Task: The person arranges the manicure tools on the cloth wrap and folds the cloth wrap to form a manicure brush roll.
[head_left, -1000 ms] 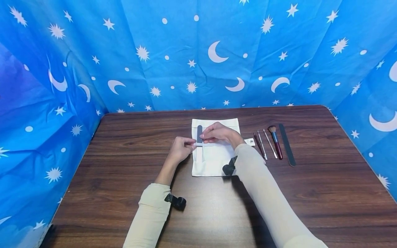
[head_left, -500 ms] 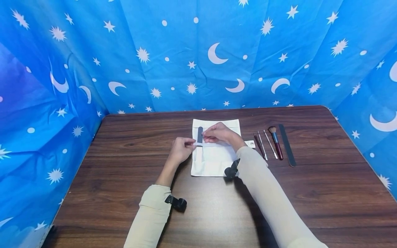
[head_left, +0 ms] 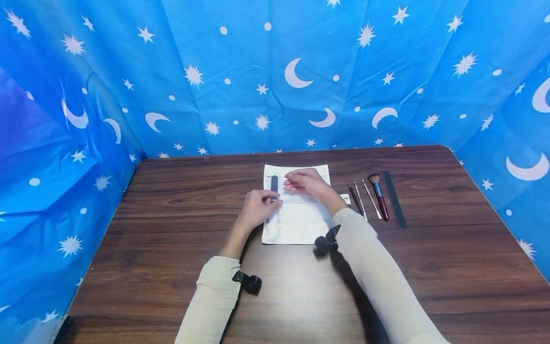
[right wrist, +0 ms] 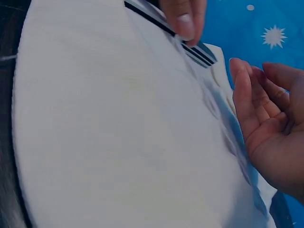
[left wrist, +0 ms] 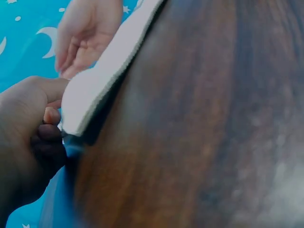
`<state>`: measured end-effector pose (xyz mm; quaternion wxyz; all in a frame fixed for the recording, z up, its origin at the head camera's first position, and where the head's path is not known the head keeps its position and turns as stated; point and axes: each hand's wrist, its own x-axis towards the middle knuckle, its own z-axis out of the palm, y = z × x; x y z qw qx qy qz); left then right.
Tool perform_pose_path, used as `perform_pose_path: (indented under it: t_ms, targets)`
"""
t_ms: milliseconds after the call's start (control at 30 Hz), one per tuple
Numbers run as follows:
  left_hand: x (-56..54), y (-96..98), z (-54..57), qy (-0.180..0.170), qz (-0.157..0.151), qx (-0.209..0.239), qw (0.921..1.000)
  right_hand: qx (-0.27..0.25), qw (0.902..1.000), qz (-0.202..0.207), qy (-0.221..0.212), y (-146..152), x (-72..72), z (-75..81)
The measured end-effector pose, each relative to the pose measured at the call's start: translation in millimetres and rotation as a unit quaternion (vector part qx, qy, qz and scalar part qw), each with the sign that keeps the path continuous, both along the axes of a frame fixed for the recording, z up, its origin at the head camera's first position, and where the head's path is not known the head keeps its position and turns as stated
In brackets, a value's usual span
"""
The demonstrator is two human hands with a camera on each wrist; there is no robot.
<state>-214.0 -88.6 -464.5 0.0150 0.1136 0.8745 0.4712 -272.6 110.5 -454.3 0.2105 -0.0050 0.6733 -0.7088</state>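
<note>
A white cloth pouch [head_left: 301,227] lies spread at the table's back middle. In its left pocket stands a dark grey nail file [head_left: 274,182], its upper part showing above the pocket edge; the right wrist view shows black and white layers along the file's side [right wrist: 203,56]. My left hand [head_left: 257,208] pinches the pocket edge by the file, its fingertips partly covering it. In the left wrist view, that hand's thumb and finger meet the pouch's rim [left wrist: 97,85]. My right hand [head_left: 308,182] hovers over the pouch's upper part, fingers loosely bent, with nothing between them.
Right of the pouch lie several slim tools, including a thin metal one [head_left: 372,199], a makeup brush [head_left: 380,198] and a long dark nail file [head_left: 395,200]. A snap strap [head_left: 345,198] sticks out from the pouch's right side. A blue star-and-moon cloth [head_left: 240,95] hangs behind the table.
My right hand has let go of the grey nail file and drawn slightly to the right. My left hand has shifted right along the pocket edge, over the file.
</note>
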Motion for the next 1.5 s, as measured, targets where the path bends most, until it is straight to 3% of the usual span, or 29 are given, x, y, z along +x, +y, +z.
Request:
perform_pose_path:
  t_ms: [200,400,700,867,967,1067,1167,1300,1367,1433,1500]
  targets:
    - [-0.2,0.6,-4.8,0.018,-0.002,-0.073,0.9972,0.067,0.9962,-0.017,0.053,30,5.9,10.8]
    - [-1.2,1.0,-7.1,0.027,-0.019,-0.098,0.9947,0.107,0.9900,-0.044,0.081,75,13.2,20.7]
    - [-3.6,6.2,-5.3,0.033,-0.025,-0.142,0.9890,0.060,0.9806,-0.140,0.123,141,37.0,37.9]
    - [-2.6,7.2,-4.2,0.024,-0.015,-0.138,0.9901,-0.014,0.9672,-0.217,0.131,176,49.0,32.4]
    - [-1.9,6.5,-4.3,0.011,-0.005,-0.125,0.9921,-0.016,0.9580,-0.256,0.128,193,54.3,26.4]
    - [-1.5,6.6,-4.4,0.002,0.003,-0.121,0.9927,0.043,0.9513,-0.281,0.118,206,57.9,18.9]
    - [-1.5,7.4,-4.8,0.000,0.009,-0.124,0.9922,0.176,0.9367,-0.280,0.115,214,60.4,10.0]
    - [-1.5,8.5,-5.5,0.000,0.011,-0.129,0.9916,0.388,0.8847,-0.238,0.102,218,65.4,3.0]
    - [-1.2,8.8,-5.2,0.001,0.012,-0.128,0.9917,0.445,0.8678,-0.208,0.075,219,69.4,5.0]
    - [-1.0,8.8,-4.6,0.003,0.013,-0.127,0.9919,0.473,0.8630,-0.173,0.043,220,73.8,9.8]
    - [-0.8,8.4,-4.2,0.003,0.011,-0.125,0.9921,0.482,0.8641,-0.144,0.014,221,78.6,16.0]
